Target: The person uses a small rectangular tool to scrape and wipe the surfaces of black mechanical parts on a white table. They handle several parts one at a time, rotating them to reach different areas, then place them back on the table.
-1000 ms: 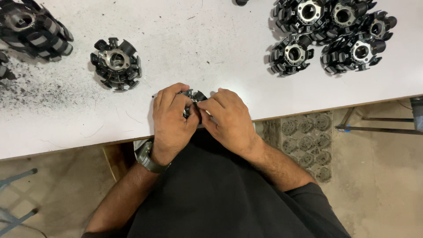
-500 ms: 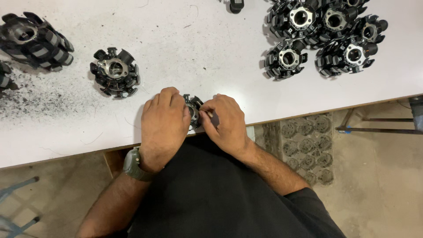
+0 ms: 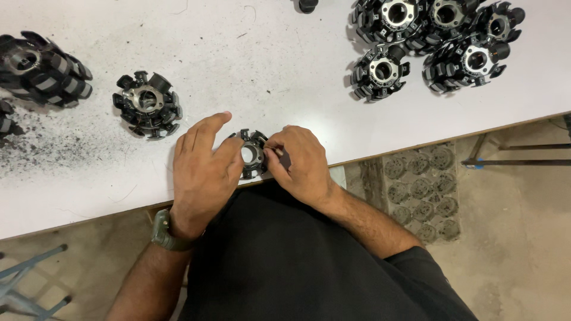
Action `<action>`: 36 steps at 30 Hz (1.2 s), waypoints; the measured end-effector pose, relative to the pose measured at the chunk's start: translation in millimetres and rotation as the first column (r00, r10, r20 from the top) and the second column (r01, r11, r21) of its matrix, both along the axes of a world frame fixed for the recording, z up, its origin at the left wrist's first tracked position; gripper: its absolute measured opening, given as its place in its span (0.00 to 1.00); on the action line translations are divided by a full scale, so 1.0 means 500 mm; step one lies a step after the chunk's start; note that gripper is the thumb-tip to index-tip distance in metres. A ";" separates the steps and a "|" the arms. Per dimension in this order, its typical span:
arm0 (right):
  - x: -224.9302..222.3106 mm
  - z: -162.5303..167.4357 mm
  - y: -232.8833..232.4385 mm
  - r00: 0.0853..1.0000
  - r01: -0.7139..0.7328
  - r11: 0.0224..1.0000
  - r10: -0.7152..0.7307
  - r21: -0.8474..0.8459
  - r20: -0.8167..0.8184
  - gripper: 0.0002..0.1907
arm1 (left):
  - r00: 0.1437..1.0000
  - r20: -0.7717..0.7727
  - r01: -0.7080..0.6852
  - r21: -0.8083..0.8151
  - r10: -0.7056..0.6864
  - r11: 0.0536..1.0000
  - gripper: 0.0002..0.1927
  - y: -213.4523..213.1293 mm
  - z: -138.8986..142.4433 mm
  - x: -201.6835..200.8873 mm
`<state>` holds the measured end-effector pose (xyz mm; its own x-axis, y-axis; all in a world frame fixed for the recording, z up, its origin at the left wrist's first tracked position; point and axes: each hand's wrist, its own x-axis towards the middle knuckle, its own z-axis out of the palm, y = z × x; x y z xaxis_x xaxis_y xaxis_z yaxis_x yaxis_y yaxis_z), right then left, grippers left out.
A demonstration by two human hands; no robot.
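A small black toothed ring with a metal centre hole (image 3: 251,154) is sitting at the near edge of the white table (image 3: 285,71), low in the middle of the frame. The left hand (image 3: 202,169) is resting flat against it, fingers loosely spread; the right hand (image 3: 300,163) is pinching its right rim. It looks rigid and fairly heavy, best gripped by the outer teeth. A similar ring (image 3: 147,105) is lying at upper left, and more are clustering (image 3: 437,35) at upper right.
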<state>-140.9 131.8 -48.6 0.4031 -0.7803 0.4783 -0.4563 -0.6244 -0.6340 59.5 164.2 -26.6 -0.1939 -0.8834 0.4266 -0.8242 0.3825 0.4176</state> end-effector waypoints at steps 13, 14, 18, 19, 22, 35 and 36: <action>-0.007 -0.014 0.003 0.998 -0.062 0.998 0.062 -0.033 0.003 0.12 | 0.980 -0.195 -0.014 0.120 0.037 0.993 0.08 -0.004 -0.019 -0.015; -0.006 -0.016 0.003 0.997 -0.072 0.996 0.072 -0.045 -0.012 0.13 | 0.976 -0.213 -0.012 0.125 0.038 0.992 0.08 -0.002 -0.020 -0.014; -0.002 -0.025 0.003 0.997 -0.071 0.996 0.069 -0.060 -0.044 0.13 | 0.971 -0.233 -0.017 0.148 0.051 0.989 0.09 0.004 -0.025 -0.013; -0.001 -0.026 0.003 0.997 -0.068 0.996 0.065 -0.059 -0.046 0.13 | 0.971 -0.231 -0.022 0.150 0.057 0.988 0.09 0.006 -0.026 -0.013; 0.002 -0.026 0.002 0.997 -0.063 0.996 0.060 -0.062 -0.041 0.14 | 0.968 -0.239 -0.039 0.167 0.079 0.985 0.09 0.008 -0.030 -0.013; 0.003 -0.024 0.004 0.998 -0.060 0.996 0.058 -0.060 -0.036 0.12 | 0.994 -0.105 0.020 -0.006 -0.021 1.000 0.06 0.020 -0.072 0.006; 0.003 -0.025 0.006 0.997 -0.078 0.994 0.076 -0.075 -0.028 0.13 | 0.994 -0.111 0.013 -0.015 -0.015 1.000 0.06 0.022 -0.074 0.005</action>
